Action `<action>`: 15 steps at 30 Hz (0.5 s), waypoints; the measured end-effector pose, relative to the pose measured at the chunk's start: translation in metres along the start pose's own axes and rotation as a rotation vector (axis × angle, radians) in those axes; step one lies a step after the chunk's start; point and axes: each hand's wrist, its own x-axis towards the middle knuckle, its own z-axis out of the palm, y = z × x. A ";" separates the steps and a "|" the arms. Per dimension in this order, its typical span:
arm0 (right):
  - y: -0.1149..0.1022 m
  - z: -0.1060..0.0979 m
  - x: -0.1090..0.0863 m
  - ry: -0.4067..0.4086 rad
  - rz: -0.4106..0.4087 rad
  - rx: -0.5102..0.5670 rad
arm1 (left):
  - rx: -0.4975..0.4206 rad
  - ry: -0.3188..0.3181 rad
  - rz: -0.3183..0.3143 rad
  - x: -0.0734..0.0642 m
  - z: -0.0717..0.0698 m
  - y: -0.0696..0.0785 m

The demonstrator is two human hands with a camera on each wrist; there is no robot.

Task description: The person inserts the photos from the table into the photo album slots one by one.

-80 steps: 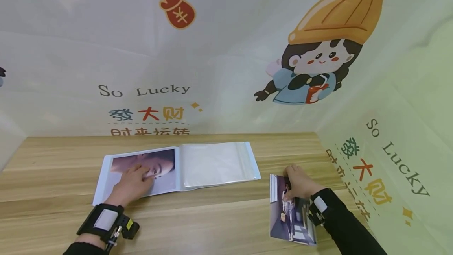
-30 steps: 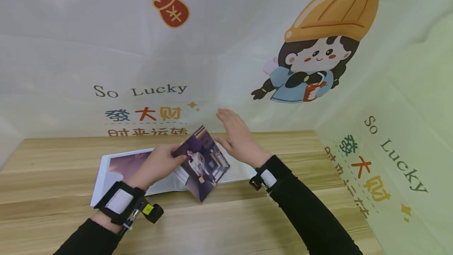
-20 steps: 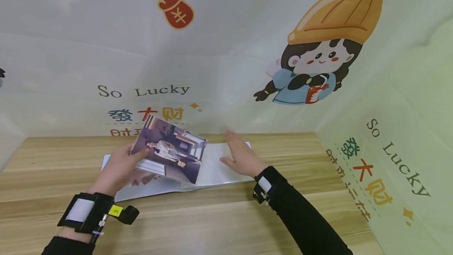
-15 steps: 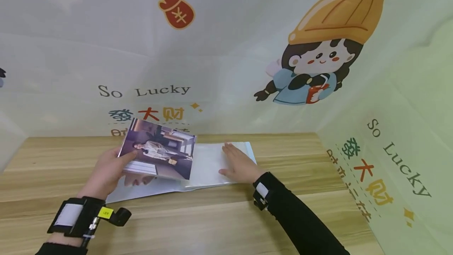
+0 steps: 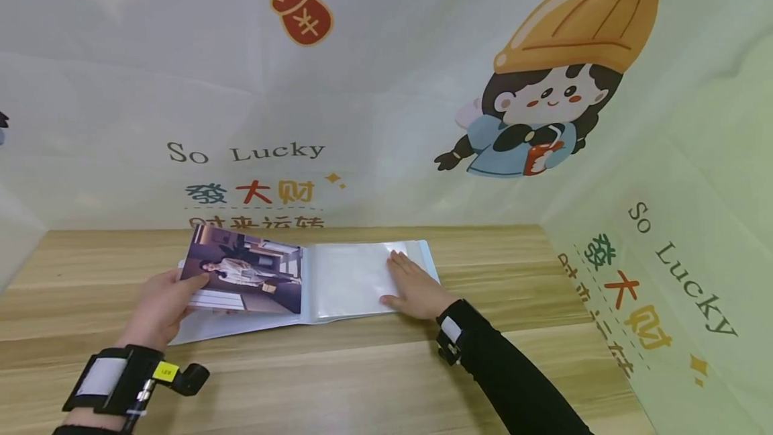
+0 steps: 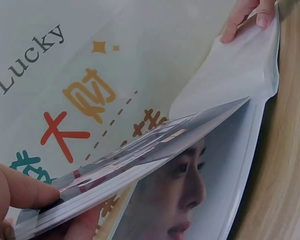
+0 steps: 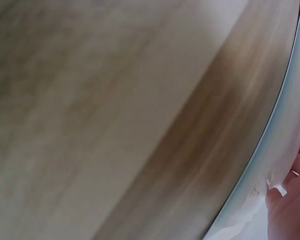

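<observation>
My left hand (image 5: 158, 307) pinches the left edge of a thin stack of photos (image 5: 253, 272), thumb on top and fingers underneath. Its top print shows a figure in white in a dark room. The stack is tilted over the left page of an open photo album (image 5: 306, 287). In the left wrist view, a portrait photo (image 6: 182, 195) on that page shows beneath the stack (image 6: 145, 157). My right hand (image 5: 419, 287) rests with straight fingers on the album's right page (image 5: 350, 280), a blank, clear sleeve. The right wrist view catches only part of this hand (image 7: 292, 200).
The album lies on a wood-grain table (image 5: 338, 381), near its back edge. Behind and to the right hangs a pale printed backdrop (image 5: 386, 86) with cartoon figures and lettering.
The photos, earlier under my right hand at the table's right, have passed to my left hand and moved left and down over the left page. My right hand has settled on the right page.
</observation>
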 end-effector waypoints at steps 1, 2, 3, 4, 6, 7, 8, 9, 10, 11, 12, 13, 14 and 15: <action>-0.001 -0.001 0.000 -0.001 -0.001 0.003 | 0.006 0.005 -0.004 0.000 0.002 0.001; -0.002 -0.002 -0.001 -0.001 -0.002 0.006 | 0.007 0.009 -0.007 0.001 0.004 0.001; -0.002 -0.002 -0.001 0.000 -0.003 0.006 | 0.015 0.015 -0.013 0.001 0.006 0.002; -0.003 -0.003 -0.002 -0.001 -0.003 0.007 | 0.019 0.016 -0.021 0.001 0.008 0.003; -0.004 -0.004 -0.002 -0.006 0.001 0.013 | 0.015 0.025 -0.026 0.002 0.011 0.003; -0.004 -0.004 -0.002 -0.008 0.002 0.016 | 0.013 0.030 -0.031 0.003 0.013 0.003; -0.004 -0.004 -0.003 -0.009 0.003 0.015 | 0.010 0.029 -0.030 0.003 0.015 0.003; -0.004 -0.003 -0.003 -0.011 0.005 0.014 | 0.009 0.031 -0.026 0.003 0.017 0.003; -0.004 -0.003 -0.003 -0.013 0.006 0.014 | 0.007 0.032 -0.022 0.004 0.019 0.003; -0.004 -0.003 -0.003 -0.016 0.008 0.014 | 0.005 0.035 -0.018 0.004 0.021 0.003; -0.003 -0.002 -0.003 -0.015 0.010 0.015 | 0.001 0.043 -0.017 0.004 0.024 0.004; -0.003 -0.002 -0.003 -0.014 0.010 0.016 | -0.007 0.048 -0.018 0.004 0.026 0.004; -0.003 -0.002 -0.002 -0.011 0.010 0.019 | -0.017 0.053 -0.014 0.004 0.027 0.004; -0.002 -0.001 -0.002 -0.009 0.010 0.025 | -0.023 0.059 -0.012 0.004 0.028 0.003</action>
